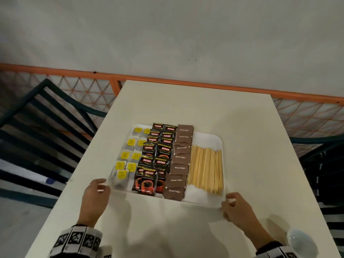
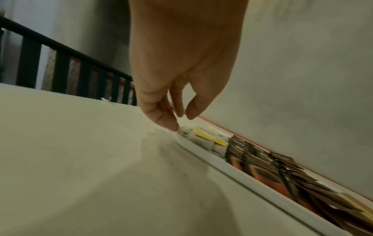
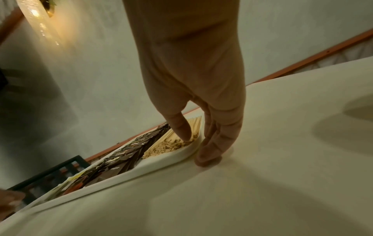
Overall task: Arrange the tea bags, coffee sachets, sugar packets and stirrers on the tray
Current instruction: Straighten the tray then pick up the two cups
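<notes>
A white tray (image 1: 214,138) lies on the cream table. From left to right it holds tea bags (image 1: 128,157) with yellow tags, black coffee sachets (image 1: 154,157), brown sugar packets (image 1: 181,159) and wooden stirrers (image 1: 206,168). My left hand (image 1: 103,184) is at the tray's near left corner. In the left wrist view one fingertip (image 2: 171,126) touches the rim (image 2: 232,172) beside the tea bags (image 2: 203,137), and the thumb hangs apart. My right hand (image 1: 227,203) pinches the near right corner: its thumb (image 3: 185,135) is on the rim (image 3: 161,161) by the stirrers (image 3: 169,143), its fingers outside.
The table (image 1: 186,101) has bare surface beyond and in front of the tray. A white bowl (image 1: 301,241) sits at the near right corner. Dark slatted chairs (image 1: 37,127) flank the table on both sides. An orange-framed mesh fence (image 1: 93,86) runs behind it.
</notes>
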Demonstrator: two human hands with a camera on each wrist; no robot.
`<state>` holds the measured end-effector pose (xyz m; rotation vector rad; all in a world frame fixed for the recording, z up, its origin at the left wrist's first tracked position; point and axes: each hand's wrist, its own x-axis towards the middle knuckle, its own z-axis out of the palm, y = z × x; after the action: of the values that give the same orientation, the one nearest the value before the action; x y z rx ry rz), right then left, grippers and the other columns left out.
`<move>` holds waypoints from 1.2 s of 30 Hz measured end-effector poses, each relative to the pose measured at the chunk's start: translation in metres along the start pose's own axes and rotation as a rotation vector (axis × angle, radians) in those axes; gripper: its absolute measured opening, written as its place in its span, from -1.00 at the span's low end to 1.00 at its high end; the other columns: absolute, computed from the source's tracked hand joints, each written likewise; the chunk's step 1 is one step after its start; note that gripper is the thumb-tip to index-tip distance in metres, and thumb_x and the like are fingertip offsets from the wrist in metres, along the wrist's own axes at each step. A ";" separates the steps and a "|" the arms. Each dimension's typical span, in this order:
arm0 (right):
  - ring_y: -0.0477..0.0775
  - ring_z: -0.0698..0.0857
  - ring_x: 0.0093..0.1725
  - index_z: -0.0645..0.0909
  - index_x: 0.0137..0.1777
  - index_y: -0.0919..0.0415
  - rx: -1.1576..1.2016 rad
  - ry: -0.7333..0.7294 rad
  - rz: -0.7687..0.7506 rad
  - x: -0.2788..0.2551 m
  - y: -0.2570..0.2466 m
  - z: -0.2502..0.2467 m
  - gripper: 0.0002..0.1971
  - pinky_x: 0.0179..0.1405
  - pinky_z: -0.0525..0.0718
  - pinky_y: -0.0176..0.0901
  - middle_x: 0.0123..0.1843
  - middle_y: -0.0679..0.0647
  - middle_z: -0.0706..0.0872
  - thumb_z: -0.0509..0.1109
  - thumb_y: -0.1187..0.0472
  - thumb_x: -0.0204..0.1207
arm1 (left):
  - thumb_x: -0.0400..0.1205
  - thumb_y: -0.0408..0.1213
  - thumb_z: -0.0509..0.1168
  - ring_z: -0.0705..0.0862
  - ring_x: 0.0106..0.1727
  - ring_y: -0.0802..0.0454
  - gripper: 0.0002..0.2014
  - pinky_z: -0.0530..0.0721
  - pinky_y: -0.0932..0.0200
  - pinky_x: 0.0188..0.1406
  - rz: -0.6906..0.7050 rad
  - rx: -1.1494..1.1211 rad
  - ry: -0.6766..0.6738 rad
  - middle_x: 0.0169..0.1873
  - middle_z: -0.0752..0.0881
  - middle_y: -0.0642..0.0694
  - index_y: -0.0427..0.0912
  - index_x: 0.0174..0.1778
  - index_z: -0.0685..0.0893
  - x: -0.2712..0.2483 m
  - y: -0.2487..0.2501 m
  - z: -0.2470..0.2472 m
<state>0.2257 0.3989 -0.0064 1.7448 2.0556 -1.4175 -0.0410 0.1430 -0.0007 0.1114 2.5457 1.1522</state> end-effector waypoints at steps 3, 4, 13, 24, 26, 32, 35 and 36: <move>0.20 0.72 -0.22 0.50 0.08 0.22 0.116 0.088 0.051 -0.007 -0.003 0.010 -0.87 -0.05 0.73 0.08 -0.20 0.20 0.72 0.26 0.30 0.56 | 0.60 -0.42 0.26 0.66 -0.06 -0.27 -0.65 0.60 -0.06 -0.01 -0.056 -0.025 -0.065 -0.03 0.68 -0.31 -0.35 0.32 0.50 0.019 -0.013 -0.002; 0.22 0.73 -0.21 0.51 0.06 0.23 0.146 0.124 0.067 -0.010 -0.003 0.014 -0.88 -0.04 0.73 0.10 -0.22 0.20 0.72 0.26 0.32 0.55 | 0.60 -0.41 0.27 0.68 -0.02 -0.29 -0.66 0.62 -0.09 0.05 -0.063 -0.017 -0.103 -0.03 0.69 -0.31 -0.33 0.30 0.52 0.024 -0.017 -0.001; 0.29 0.75 -0.18 0.65 0.06 0.37 0.463 0.331 0.192 -0.005 -0.001 0.039 -0.81 0.14 0.70 0.23 -0.20 0.22 0.75 0.37 0.44 0.45 | 0.57 -0.49 0.30 0.68 -0.07 -0.20 -0.87 0.68 -0.10 0.11 -0.089 -0.275 -0.209 -0.16 0.70 -0.24 -0.23 -0.02 0.63 0.042 -0.028 -0.003; 0.24 0.75 -0.18 0.63 -0.04 0.24 0.455 0.349 0.165 0.018 -0.021 0.035 -0.85 0.11 0.72 0.19 -0.17 0.24 0.76 0.35 0.44 0.46 | 0.56 -0.47 0.30 0.71 -0.04 -0.26 -0.87 0.66 -0.17 0.15 -0.130 -0.294 -0.195 -0.15 0.74 -0.24 -0.14 -0.14 0.65 0.072 -0.026 0.006; 0.22 0.74 -0.19 0.62 -0.05 0.24 0.458 0.346 0.155 0.029 -0.031 0.031 -0.87 0.10 0.72 0.16 -0.18 0.23 0.75 0.34 0.44 0.48 | 0.57 -0.48 0.30 0.71 -0.03 -0.27 -0.85 0.65 -0.17 0.16 -0.126 -0.288 -0.189 -0.16 0.73 -0.25 -0.12 -0.18 0.64 0.082 -0.021 0.010; 0.22 0.74 -0.21 0.62 -0.11 0.25 0.435 0.313 0.089 0.064 -0.058 0.024 -0.86 0.11 0.71 0.20 -0.27 0.14 0.73 0.34 0.48 0.46 | 0.57 -0.49 0.27 0.72 0.00 -0.22 -0.82 0.64 -0.19 0.20 -0.066 -0.226 -0.203 -0.11 0.76 -0.24 -0.14 -0.06 0.70 0.120 -0.001 0.019; 0.21 0.74 -0.19 0.61 -0.18 0.18 0.397 0.303 0.043 0.079 -0.073 0.022 -0.83 0.10 0.71 0.21 -0.28 0.12 0.72 0.33 0.47 0.45 | 0.56 -0.45 0.29 0.71 0.04 -0.15 -0.76 0.65 -0.12 0.20 -0.028 -0.186 -0.217 -0.07 0.78 -0.18 -0.18 0.10 0.72 0.138 0.009 0.024; 0.21 0.73 -0.18 0.60 -0.20 0.15 0.388 0.300 0.032 0.082 -0.078 0.021 -0.81 0.11 0.71 0.21 -0.29 0.12 0.72 0.33 0.47 0.46 | 0.56 -0.45 0.28 0.71 0.03 -0.13 -0.75 0.65 -0.09 0.18 -0.011 -0.177 -0.220 -0.08 0.78 -0.16 -0.17 0.11 0.72 0.141 0.013 0.025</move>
<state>0.1243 0.4510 -0.0220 2.2528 1.9685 -1.7299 -0.1659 0.1989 -0.0458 0.1695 2.2414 1.2799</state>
